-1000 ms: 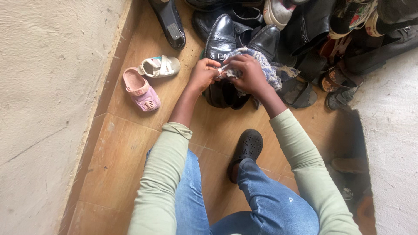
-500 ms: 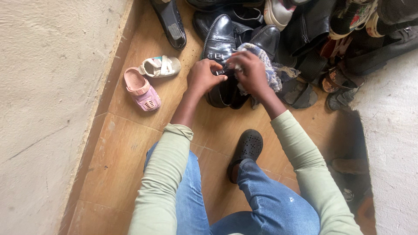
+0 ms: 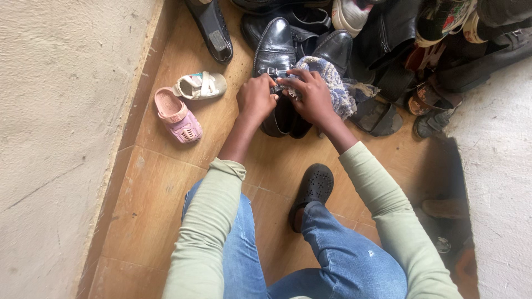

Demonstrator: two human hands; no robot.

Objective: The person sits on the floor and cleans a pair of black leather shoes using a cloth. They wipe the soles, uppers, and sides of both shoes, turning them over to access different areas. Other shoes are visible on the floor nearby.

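Head view: the black buckled shoe (image 3: 275,61) stands on the brown tile floor (image 3: 166,188), at the near edge of a heap of dark shoes (image 3: 399,44). The left hand (image 3: 256,98) is curled closed on the shoe's near side. The right hand (image 3: 311,95), just right of the shoe, presses a bunched blue-grey cloth (image 3: 332,83) against it, fingers bent over the cloth. A pink child's clog (image 3: 178,116) and a white child's sandal (image 3: 200,86) lie left of the shoe.

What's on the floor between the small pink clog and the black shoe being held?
Bare brown floor tile separates pink clog from shiny black leather shoe, in the head view.
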